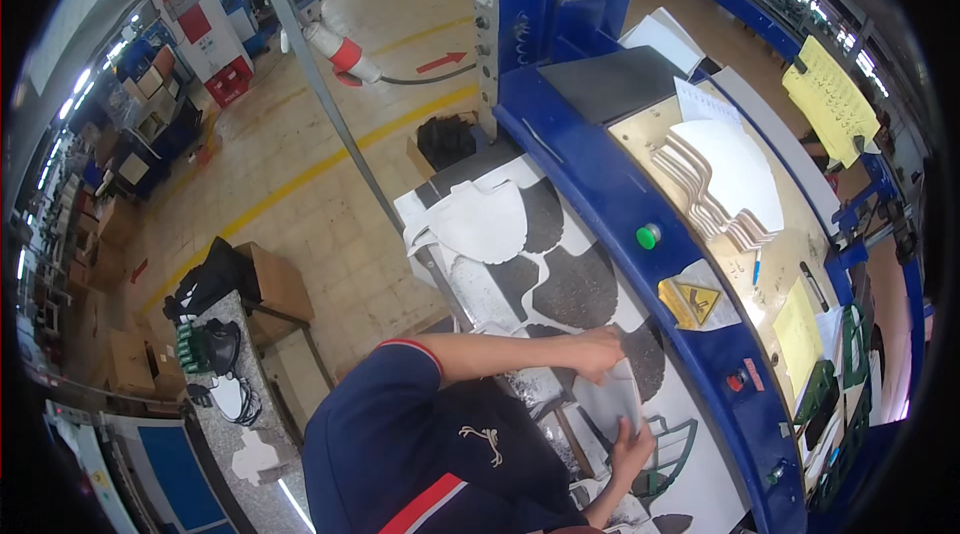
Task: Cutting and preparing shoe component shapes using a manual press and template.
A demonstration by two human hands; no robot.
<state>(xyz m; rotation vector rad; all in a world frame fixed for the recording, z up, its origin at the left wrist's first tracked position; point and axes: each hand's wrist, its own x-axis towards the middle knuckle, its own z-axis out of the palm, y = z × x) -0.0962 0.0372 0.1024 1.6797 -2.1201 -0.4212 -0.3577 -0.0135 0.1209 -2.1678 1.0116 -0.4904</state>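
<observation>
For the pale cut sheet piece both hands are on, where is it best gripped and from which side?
Probably by its two opposite edges, as now: the left hand pinches the upper end and the right hand the lower end of the pale cut piece. It is thin and bows between them, so a one-point pinch would likely let it flop over the perforated sheet.

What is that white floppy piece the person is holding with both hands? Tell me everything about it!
The white piece is a thin, flat sheet cutout with curved edges, looking like soft fabric or foam. It bends a little, so it seems floppy. The left hand grips its upper edge and the right hand holds its lower edge. It sits just above a white sheet full of dark, shape-like holes, beside the blue machine. Its underside is hidden.
</observation>
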